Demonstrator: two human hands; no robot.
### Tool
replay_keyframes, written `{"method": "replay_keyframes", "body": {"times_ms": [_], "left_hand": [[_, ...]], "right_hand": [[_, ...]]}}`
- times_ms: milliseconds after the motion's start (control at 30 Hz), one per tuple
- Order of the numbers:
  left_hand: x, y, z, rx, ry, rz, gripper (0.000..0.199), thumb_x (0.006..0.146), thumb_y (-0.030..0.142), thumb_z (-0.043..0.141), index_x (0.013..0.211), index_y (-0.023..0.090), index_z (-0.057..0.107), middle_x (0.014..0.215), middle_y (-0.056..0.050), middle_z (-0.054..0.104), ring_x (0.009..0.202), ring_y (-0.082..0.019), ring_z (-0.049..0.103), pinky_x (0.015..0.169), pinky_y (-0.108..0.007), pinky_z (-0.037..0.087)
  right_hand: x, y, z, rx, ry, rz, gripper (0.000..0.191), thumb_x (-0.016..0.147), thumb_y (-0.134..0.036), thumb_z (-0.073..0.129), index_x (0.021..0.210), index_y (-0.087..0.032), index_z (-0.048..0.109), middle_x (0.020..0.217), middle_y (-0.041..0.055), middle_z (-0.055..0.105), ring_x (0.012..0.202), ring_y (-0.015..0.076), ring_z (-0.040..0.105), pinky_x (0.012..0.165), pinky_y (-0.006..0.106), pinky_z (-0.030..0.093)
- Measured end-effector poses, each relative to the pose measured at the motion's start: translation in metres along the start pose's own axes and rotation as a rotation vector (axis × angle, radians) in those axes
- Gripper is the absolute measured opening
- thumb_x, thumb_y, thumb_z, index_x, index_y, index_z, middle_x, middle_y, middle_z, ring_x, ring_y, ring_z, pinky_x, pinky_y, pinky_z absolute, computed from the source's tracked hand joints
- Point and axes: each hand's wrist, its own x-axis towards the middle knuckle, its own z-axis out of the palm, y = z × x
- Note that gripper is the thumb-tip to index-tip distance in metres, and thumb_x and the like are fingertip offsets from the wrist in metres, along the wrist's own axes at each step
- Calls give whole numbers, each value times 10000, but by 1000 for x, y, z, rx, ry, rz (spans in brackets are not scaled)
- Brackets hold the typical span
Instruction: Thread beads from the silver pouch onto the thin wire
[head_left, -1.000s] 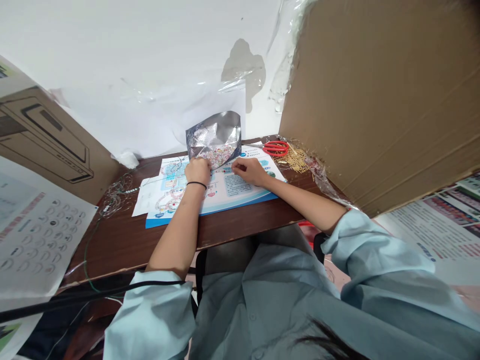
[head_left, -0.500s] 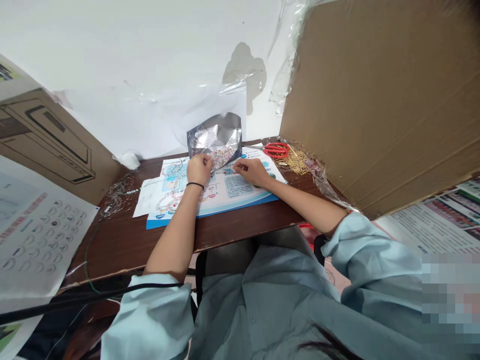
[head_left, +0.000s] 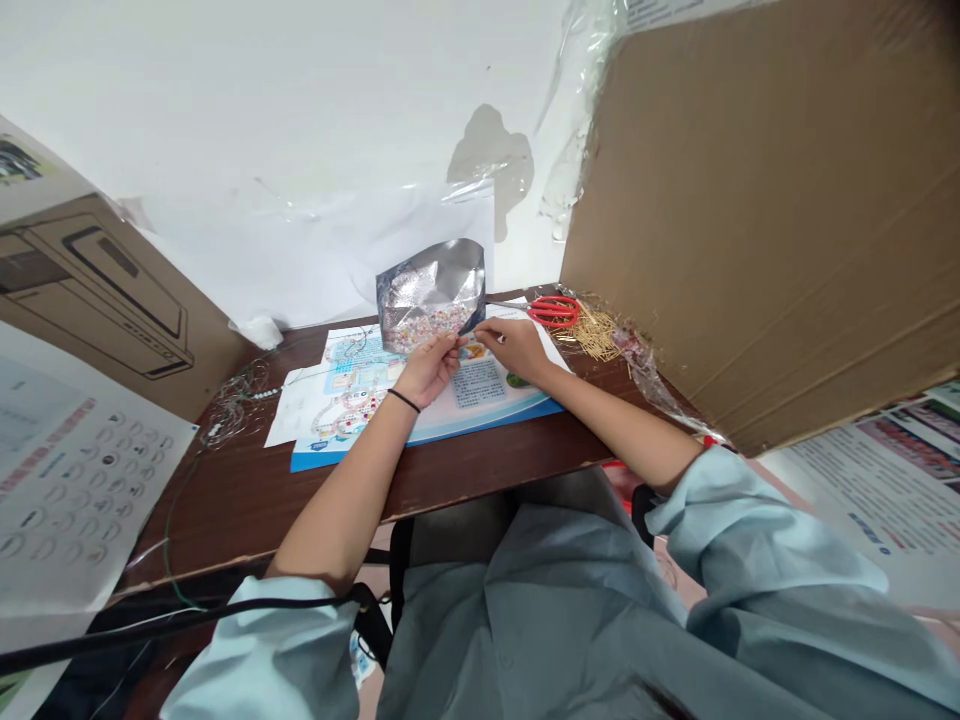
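My left hand point(head_left: 433, 368) is pinched, palm partly up, just in front of a silvery bag point(head_left: 431, 285). Small mixed beads point(head_left: 420, 325) fill the bag's lower part. Close by on the right, my right hand point(head_left: 516, 345) is also closed, its fingertips almost meeting the left ones. Whatever either hand grips is too small to make out. Under both hands lies a printed sheet point(head_left: 480, 385) with a blue edge.
Red-handled scissors point(head_left: 553, 311) and a pile of thin golden sticks point(head_left: 596, 335) lie at the right. Tangled clear thread point(head_left: 232, 405) is at the left of the brown table point(head_left: 465, 475). Cardboard point(head_left: 750, 220) stands on the right, a printed box point(head_left: 112, 290) on the left.
My left hand has moved from the bag's front toward the right and nearer me, turning its palm up. It is now beside my right hand, which has barely moved. The view has tilted slightly.
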Motion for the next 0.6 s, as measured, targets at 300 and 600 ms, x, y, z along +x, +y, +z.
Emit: {"method": "replay_keyframes", "body": {"times_ms": [300, 600], "left_hand": [[4, -2, -7, 8, -1, -5, 113, 811, 25, 683, 806, 133, 651, 711, -5, 685, 545, -30, 542, 533, -127, 457], [13, -8, -21, 74, -93, 4, 203, 697, 148, 861, 820, 150, 700, 733, 1, 683, 617, -50, 564, 591, -167, 460]], "right_hand": [[-1, -8, 2, 44, 60, -115, 161, 908, -236, 587, 801, -205, 704, 771, 6, 724, 699, 154, 615, 716, 291, 428], [-3, -12, 3, 29, 71, -164, 151, 903, -226, 576, 784, -200, 666, 736, -7, 702, 693, 146, 593, 777, 302, 417]]}}
